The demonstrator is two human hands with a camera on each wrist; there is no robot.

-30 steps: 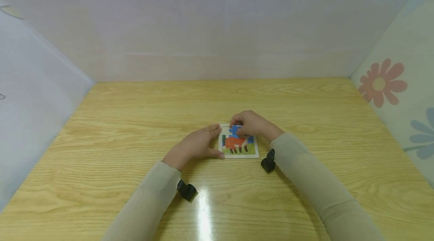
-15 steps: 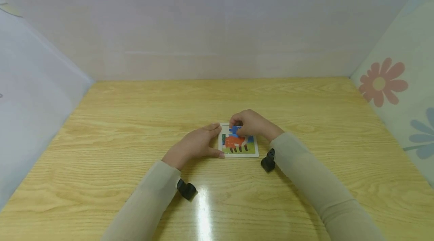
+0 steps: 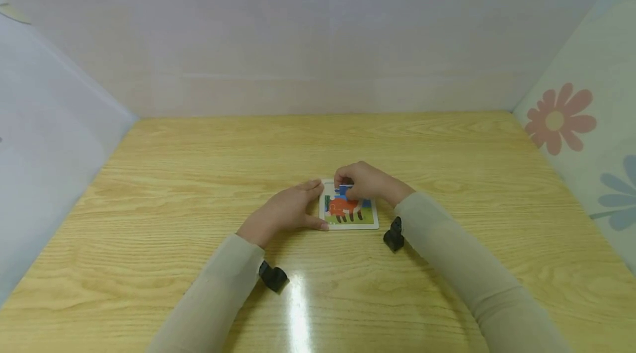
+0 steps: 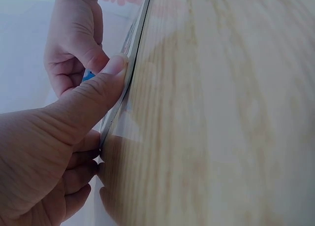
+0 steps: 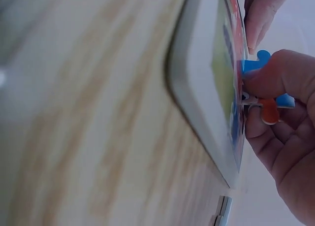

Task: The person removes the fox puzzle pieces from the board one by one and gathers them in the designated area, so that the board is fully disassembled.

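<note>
A white-framed jigsaw puzzle board (image 3: 350,226) lies on the table, its picture a red-orange animal with dark legs on green and blue. My left hand (image 3: 288,209) grips the board's left side; in the left wrist view its thumb (image 4: 101,90) presses on the frame and its other fingers lie at the edge. Over the upper part of the picture my right hand (image 3: 367,182) pinches a jigsaw piece (image 5: 269,110), blue with an orange part and an eye, between thumb and fingers. The right wrist view has this piece standing up from the board, partly covered by the thumb.
The wooden table (image 3: 199,159) has pale walls behind and at both sides, the right one printed with flowers (image 3: 561,119). A small light-grey thing (image 5: 222,210) lies past the board's corner in the right wrist view. Black wrist cameras (image 3: 394,235) hang close over the table.
The piece in my right hand has tilted, showing less of its face, and that hand has shifted very slightly left. My left hand stays in place on the board.
</note>
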